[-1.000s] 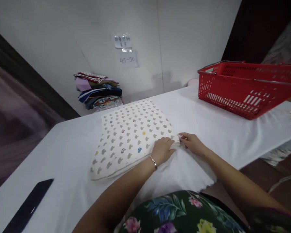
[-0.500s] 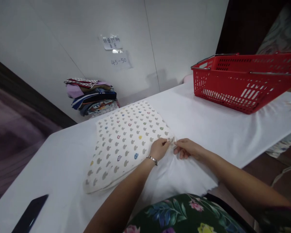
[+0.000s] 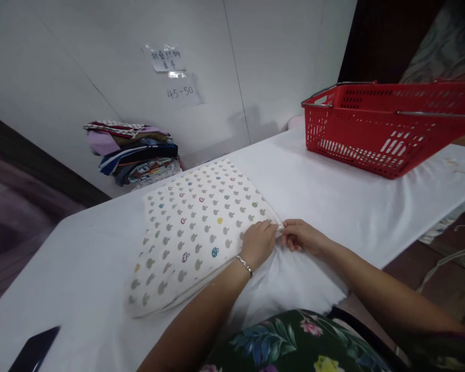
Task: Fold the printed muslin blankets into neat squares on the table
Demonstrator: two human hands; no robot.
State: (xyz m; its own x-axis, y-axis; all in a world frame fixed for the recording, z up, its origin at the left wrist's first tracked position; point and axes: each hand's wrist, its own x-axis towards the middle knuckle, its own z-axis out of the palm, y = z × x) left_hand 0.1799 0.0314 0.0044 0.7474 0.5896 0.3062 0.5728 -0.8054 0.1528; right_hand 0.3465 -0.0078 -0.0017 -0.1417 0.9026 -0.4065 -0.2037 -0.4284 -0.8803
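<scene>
A cream cloth (image 3: 197, 227) printed with grey and coloured mushrooms lies folded in layers on the white-covered table (image 3: 101, 258). My left hand (image 3: 259, 242), with a bracelet at the wrist, rests over its near right corner, fingers closed on the edge. Right beside it, my right hand (image 3: 300, 236) pinches the tip of that same corner between thumb and forefinger. The other fingers of my right hand are curled under. My left fingertips are partly hidden behind the hand.
A red plastic basket (image 3: 356, 134) with metal handles stands at the back right. Several folded clothes (image 3: 135, 152) are stacked beyond the table's far edge, by the wall. A dark phone (image 3: 34, 351) lies at the front left. Handwritten papers (image 3: 184, 90) hang on the wall.
My left hand has shifted slightly right and flattened over the cloth's corner. My right hand keeps its pinch, and the corner looks straighter. The whole view has shifted a little.
</scene>
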